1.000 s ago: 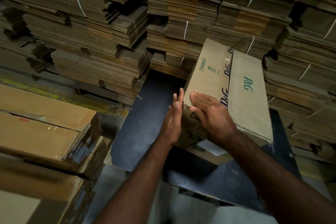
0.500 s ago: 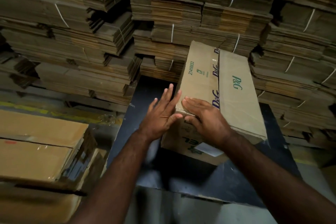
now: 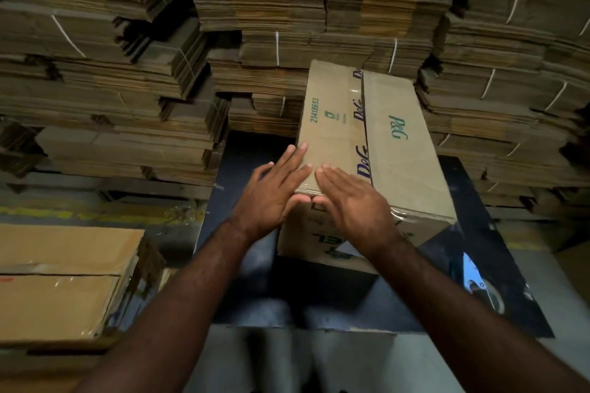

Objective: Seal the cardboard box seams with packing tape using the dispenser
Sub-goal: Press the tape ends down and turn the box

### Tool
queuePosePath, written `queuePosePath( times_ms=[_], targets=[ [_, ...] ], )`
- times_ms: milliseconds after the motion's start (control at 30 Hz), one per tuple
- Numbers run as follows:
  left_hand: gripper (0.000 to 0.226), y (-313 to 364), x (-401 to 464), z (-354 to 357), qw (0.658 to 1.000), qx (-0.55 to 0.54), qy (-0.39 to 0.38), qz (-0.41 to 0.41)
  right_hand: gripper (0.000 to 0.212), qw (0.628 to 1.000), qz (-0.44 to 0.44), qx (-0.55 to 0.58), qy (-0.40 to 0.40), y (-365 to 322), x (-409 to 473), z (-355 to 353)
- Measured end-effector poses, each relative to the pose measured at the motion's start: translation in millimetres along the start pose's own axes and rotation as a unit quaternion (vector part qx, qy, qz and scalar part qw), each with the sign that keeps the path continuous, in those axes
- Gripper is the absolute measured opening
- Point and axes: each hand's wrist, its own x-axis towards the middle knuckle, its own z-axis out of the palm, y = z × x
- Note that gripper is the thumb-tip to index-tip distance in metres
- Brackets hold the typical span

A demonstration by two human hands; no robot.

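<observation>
Flatly, both hands [image 3: 319, 198] press (glossy-taped) cardboard box [image 3: 399, 163].

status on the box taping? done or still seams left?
Done: clear tape already runs along the top centre seam of the cardboard box. In hand: left hand and right hand, both flat, press the glossy tape at the near top edge. The dispenser lies unused on the dark table. Left: the other seams cannot be seen.
</observation>
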Motion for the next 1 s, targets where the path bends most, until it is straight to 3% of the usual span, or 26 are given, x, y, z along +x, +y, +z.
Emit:
queuePosePath(
  times_ms=[167,333,567,700,867,1000],
  targets=[
    [0.069,3,0,-20,0.998,0.038,-0.047,0.008,0.056,0.997,-0.016,0.041,-0.068,6,-2,-17],
    [0.069,14,16,-28,0.997,0.069,-0.032,0.03,0.06,0.997,0.071,0.031,-0.021,10,-14,-28],
    [0.058,7,0,-8,0.995,0.078,-0.024,0.063,0.06,0.996,0.042,-0.056,-0.047,14,-22,-8],
    [0.065,13,-1,-19,0.997,0.066,-0.029,0.041,0.068,0.995,0.037,-0.027,-0.088,14,-22,-22],
    [0.055,36,21,-19,0.993,0.102,0.025,0.062,0.06,0.995,0.094,-0.007,-0.021,15,-31,-29],
    [0.051,35,20,-3,0.989,0.099,0.032,0.104,0.053,0.994,0.11,-0.003,-0.027,18,-43,-14]
  ],
)
